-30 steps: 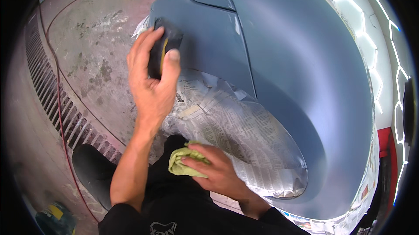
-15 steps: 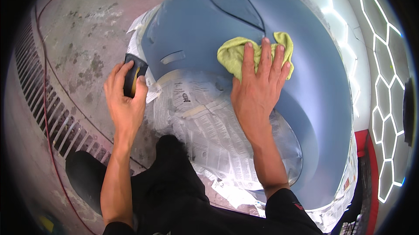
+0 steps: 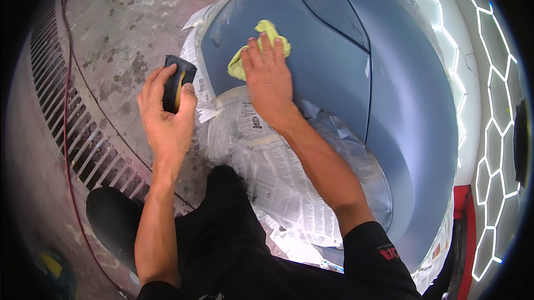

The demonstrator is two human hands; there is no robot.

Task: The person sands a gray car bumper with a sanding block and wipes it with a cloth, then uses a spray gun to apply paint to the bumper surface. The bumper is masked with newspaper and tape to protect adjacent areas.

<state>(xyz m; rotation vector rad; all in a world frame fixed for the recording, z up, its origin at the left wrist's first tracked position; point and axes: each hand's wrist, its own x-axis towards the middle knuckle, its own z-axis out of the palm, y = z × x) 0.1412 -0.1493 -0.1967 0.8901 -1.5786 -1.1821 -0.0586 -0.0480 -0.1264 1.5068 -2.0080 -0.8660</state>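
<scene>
Left hand point(image 3: 166, 113) curls round a dark block point(image 3: 173, 85); right hand point(image 3: 270, 82), opened flat, presses a lime cloth point(image 3: 236, 67) against blue bodywork point(image 3: 328, 60).

A: Where's the light coming from?
B: The brightest sources in view are the white hexagonal light strips point(image 3: 489, 83) at the right; a soft, pale sheen runs down the blue-grey car bodywork point(image 3: 420, 127) on that side.
A: Any glare?
B: The masking newspaper point(image 3: 297, 247) toward the bottom nearly burns out to white, while the black trousers point(image 3: 222, 222) swallow most detail.
A: And sharpness?
B: Fairly crisp in the middle. The floor grate point(image 3: 103, 158) bows with the fisheye, the lower left turns murky, and the corners fall to black.
</scene>
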